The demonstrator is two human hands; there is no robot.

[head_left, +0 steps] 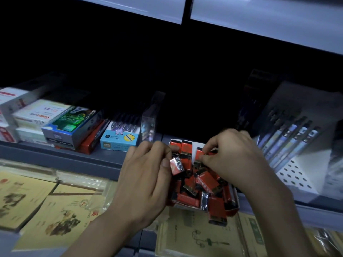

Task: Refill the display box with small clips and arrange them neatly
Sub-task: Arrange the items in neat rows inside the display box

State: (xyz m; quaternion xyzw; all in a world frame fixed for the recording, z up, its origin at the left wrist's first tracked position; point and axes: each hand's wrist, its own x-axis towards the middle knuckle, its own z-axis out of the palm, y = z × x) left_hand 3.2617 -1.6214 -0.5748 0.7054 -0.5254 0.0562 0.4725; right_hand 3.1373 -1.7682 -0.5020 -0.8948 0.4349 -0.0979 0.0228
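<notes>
1. Display box point(235, 205) is noted centre-right at the front of the shelf point(74, 154), between a blue pen box point(120, 139) on the left and a white pen rack point(297, 175) on the right. Its near end appears to reach or pass the shelf lip, above the notebooks point(46, 204) on the lower tier.
2. Clip packs point(205, 179), red and black, are heaped loosely in the near half. A few are stood as an upright row point(185, 145) at the far end.
3. Left hand point(148, 175): fingers are curled, and one wrapped pack point(176, 166) is pinched between thumb and fingertips just above the heap.
4. Right hand point(230, 154): fingers are bent, with thumb and forefinger closed on a red pack point(201, 154) at the far row. Firmness of grip cannot be told.
5. Risk: a stray pack point(217, 218) is seen hanging over the near rim. A nudge from either wrist would likely drop it onto the notebooks.
6. Risk: the upright row could be toppled if the next pack is pushed in at an angle.
7. Risk: if the box does overhang, it could be tipped by weight pressed on its near end.
</notes>
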